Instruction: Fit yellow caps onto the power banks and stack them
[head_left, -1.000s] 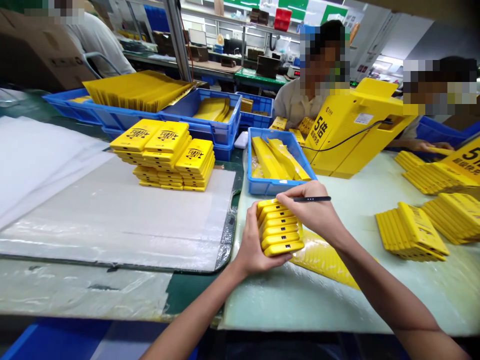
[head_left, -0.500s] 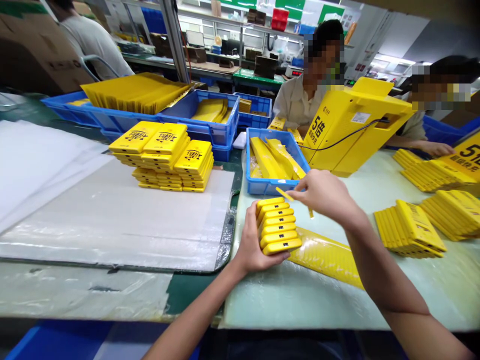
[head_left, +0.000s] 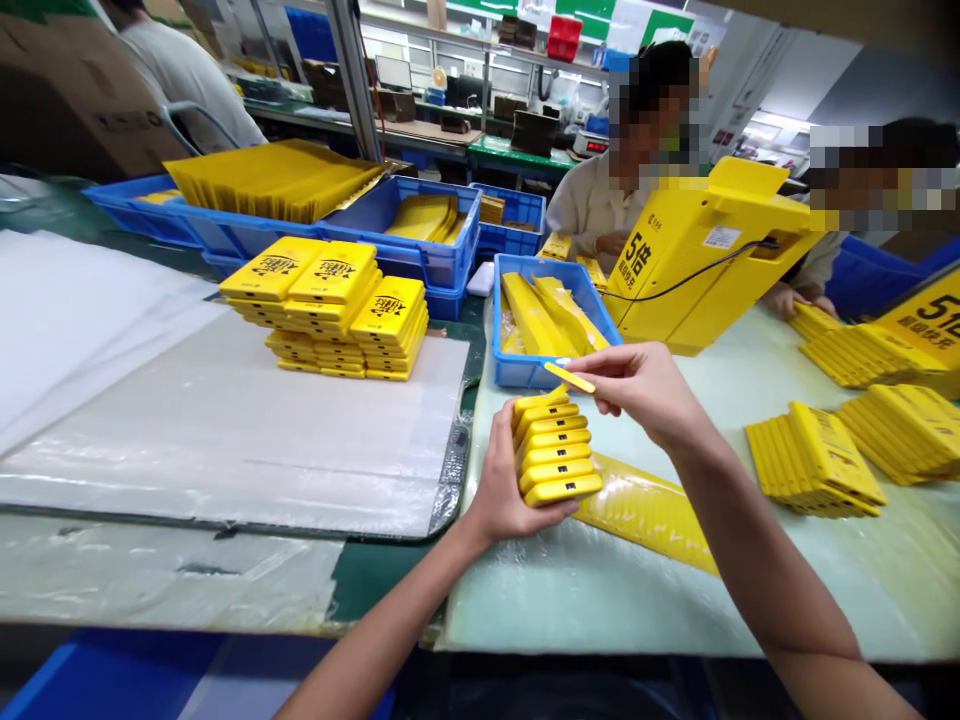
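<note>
My left hand (head_left: 504, 490) is wrapped round a stack of several yellow power banks (head_left: 561, 452), held tilted above the table with the small dark ports of their ends showing. My right hand (head_left: 637, 385) pinches a thin, flat yellow strip (head_left: 570, 377) between thumb and fingers, just above the top of the stack. A small yellow piece lies at the top power bank; whether it joins the strip I cannot tell. Beneath and right of the stack, a long sheet of yellow strips (head_left: 656, 515) lies on the table.
Behind my hands stands a blue bin (head_left: 525, 374) with yellow film pieces. Piled power banks (head_left: 390, 310) sit on the left mat (head_left: 247, 450), others (head_left: 814, 460) at right. A large yellow case (head_left: 690, 270) stands at the back, with co-workers beyond it.
My right hand has brought the strip slightly down and left, over the stack, and turned it flatter. My left hand is almost still. At the right, a co-worker's hands have shifted to the left.
</note>
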